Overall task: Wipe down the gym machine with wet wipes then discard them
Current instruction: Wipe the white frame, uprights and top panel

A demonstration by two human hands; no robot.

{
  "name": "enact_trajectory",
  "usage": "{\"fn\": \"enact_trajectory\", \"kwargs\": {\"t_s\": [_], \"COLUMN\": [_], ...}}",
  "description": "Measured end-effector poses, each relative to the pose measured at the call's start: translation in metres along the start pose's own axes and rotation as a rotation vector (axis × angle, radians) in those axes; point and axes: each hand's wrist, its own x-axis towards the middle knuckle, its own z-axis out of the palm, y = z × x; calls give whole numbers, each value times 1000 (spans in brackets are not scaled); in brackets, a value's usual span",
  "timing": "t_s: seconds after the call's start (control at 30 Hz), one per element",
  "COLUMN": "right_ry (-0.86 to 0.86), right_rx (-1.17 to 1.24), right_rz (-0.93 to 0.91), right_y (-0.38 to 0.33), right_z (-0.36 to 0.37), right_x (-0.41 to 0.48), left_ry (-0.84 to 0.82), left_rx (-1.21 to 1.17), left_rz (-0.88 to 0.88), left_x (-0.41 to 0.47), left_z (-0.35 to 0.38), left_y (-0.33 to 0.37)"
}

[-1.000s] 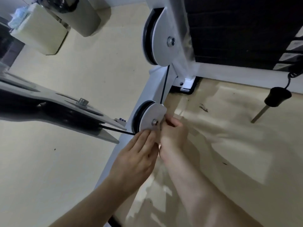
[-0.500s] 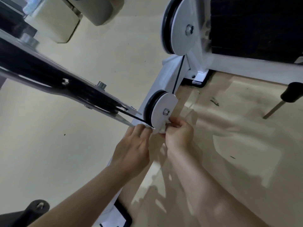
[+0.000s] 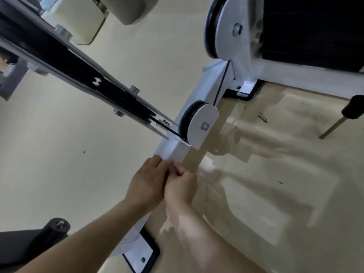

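Two bare hands meet on the white frame beam point(image 3: 178, 151) of a gym machine point(image 3: 285, 72), seen from above, just below its lower pulley point(image 3: 200, 126). The left hand point(image 3: 146, 182) lies over the beam's edge with fingers laid fairly straight against the paint. The right hand point(image 3: 182, 186) touches it and presses in with fingers curled; whether they pinch anything cannot be told (a wipe there would blend into the white metal). The pulley's bracket sits on the beam close above the fingertips. A black cable point(image 3: 221, 83) climbs from it to a larger upper pulley point(image 3: 226, 30) beside the dark weight stack point(image 3: 315, 30). A long lever arm point(image 3: 78, 69) cuts across from upper left and ends at the lower pulley, crowding the space over the hands. Beige pads point(image 3: 84, 22) sit at top left, a black roller point(image 3: 53, 229) at lower left and a black-knobbed pin point(image 3: 352, 109) at right. The beam's base plate point(image 3: 137, 257) rests on the cream floor point(image 3: 59, 164).
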Motion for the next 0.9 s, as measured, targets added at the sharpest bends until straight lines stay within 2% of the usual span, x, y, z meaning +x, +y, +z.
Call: {"fn": "enact_trajectory", "kwargs": {"t_s": [0.1,0.23,0.27,0.37,0.43,0.6,0.73,0.8,0.9], "right_ry": [-33,109,85,-104,-189,-106,-264,-351,-379], "right_rx": [81,109,111,116,93,48,21,65,62], "right_rz": [23,-49,-27,209,263,57,15,30,57], "right_y": [-7,-37,-32,4,15,-21,-10,12,29], "right_z": [-1,6,6,0,-5,-10,-6,-6,-6], "right_x": [6,28,26,14,11,22,6,-2,-8], "left_ry": [-50,-4,-21,-157,-220,-258,-194,-197,-134], "left_rx": [34,28,14,41,98,222,364,356,304], "left_rz": [-37,-110,-105,-150,-166,4,199,255,285], "left_x": [-10,-4,-4,-4,-5,-14,-17,-21,-29], "left_z": [7,3,2,-4,-11,-22,-20,-16,-8], "left_y": [-8,-2,2,11,11,6,1,-11,-21]}}
